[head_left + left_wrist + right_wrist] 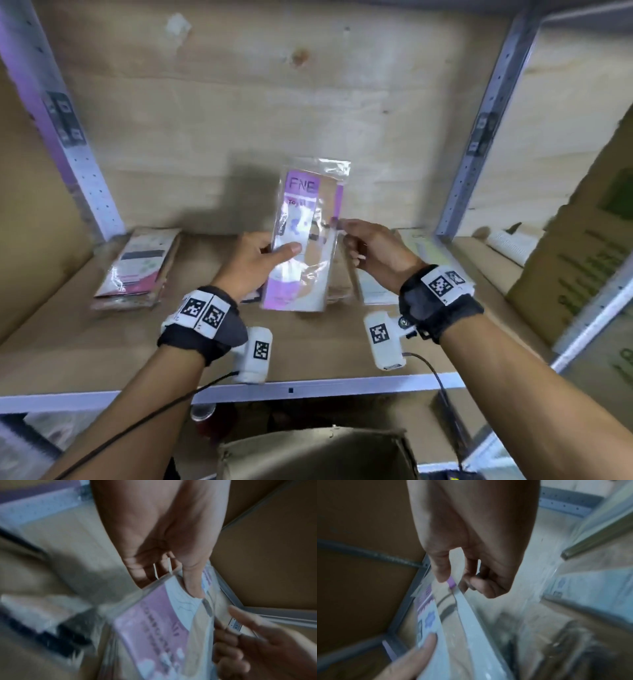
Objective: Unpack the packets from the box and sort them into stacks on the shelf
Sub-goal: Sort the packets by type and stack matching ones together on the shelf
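Observation:
A purple and white packet [305,236] in clear plastic is held upright over the middle of the wooden shelf [102,346]. My left hand [263,257] grips its left edge, thumb across the front. My right hand [356,240] pinches its right edge between thumb and forefinger. In the left wrist view the thumb presses the purple packet [154,618]; in the right wrist view my fingertips [443,577] nip the purple packet [440,614]. A stack of pink-and-white packets [137,270] lies at the shelf's left. Another pale stack [376,284] lies behind my right hand. The open cardboard box [318,452] sits below.
Metal uprights [476,137] frame the shelf bay, with a plywood back wall. A large cardboard carton [575,274] with green print stands at the right. The shelf's metal front rail [291,390] runs under my wrists. A white roll [510,246] lies at the far right.

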